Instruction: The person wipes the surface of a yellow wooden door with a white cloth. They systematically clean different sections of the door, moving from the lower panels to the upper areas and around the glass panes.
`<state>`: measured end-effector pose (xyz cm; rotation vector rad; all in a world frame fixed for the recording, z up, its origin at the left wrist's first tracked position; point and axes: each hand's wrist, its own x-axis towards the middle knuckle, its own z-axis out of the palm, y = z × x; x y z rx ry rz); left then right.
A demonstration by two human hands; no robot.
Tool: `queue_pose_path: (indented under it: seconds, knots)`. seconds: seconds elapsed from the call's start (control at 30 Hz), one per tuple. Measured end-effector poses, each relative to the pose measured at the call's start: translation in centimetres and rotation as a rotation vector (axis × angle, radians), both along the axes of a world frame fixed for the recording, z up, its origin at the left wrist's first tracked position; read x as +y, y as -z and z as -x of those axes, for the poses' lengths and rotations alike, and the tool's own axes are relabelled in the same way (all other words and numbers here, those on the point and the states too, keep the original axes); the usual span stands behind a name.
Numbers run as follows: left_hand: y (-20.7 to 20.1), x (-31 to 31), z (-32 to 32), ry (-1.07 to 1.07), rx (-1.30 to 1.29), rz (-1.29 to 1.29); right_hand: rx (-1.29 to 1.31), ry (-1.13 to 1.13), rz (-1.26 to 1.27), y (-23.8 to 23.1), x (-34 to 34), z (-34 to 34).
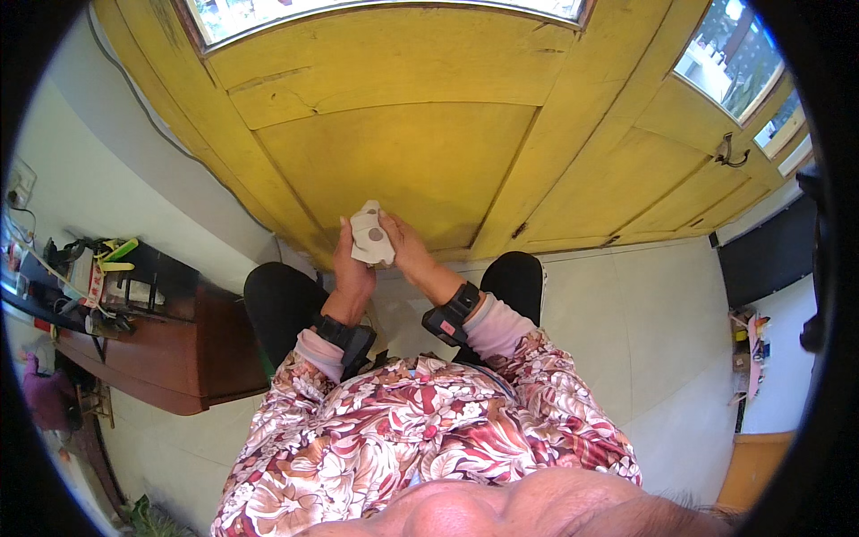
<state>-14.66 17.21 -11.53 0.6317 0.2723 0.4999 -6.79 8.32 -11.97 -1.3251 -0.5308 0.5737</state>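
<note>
Between my two hands is a folded, off-white piece of what looks like cloth (364, 234) with round grey-brown spots. My left hand (352, 271) grips its left edge, thumb pointing up. Along its right edge, my right hand (408, 246) closes on it with the fingers partly hidden behind. The piece is held up in front of a yellow wooden door (394, 170), above the floor between my knees. Whether anything lies inside its folds cannot be made out.
A dark reddish-brown cabinet (228, 345) stands at the left with assorted small items on top. My black-clad knees flank my hands. Pale tiles (608, 340) cover the floor. A dark metal handle (731, 152) is on the door's right part, and a shelf (744, 353) with small objects stands far right.
</note>
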Motion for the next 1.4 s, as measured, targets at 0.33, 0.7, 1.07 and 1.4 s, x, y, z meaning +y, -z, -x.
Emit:
queue_pose_path:
  seconds: [0.33, 0.7, 1.07, 1.4]
  knots:
    - [5.2, 1.3, -1.7, -0.201, 0.110, -0.392, 0.144, -0.021, -0.060, -1.0, 0.0, 1.3]
    - [0.1, -1.6, 0.3, 0.395, -0.038, 0.204, -0.598, 0.270, 0.356, -6.0, -2.0, 0.6]
    - [-1.1, 1.5, 2.1, 0.397, -0.103, 0.157, -0.833, 0.152, 0.517, -4.4, -3.4, -1.6]
    - [-6.9, 13.0, 4.2, -1.215, 0.270, -1.183, -0.651, -0.012, 0.492, -5.1, -10.0, -2.4]
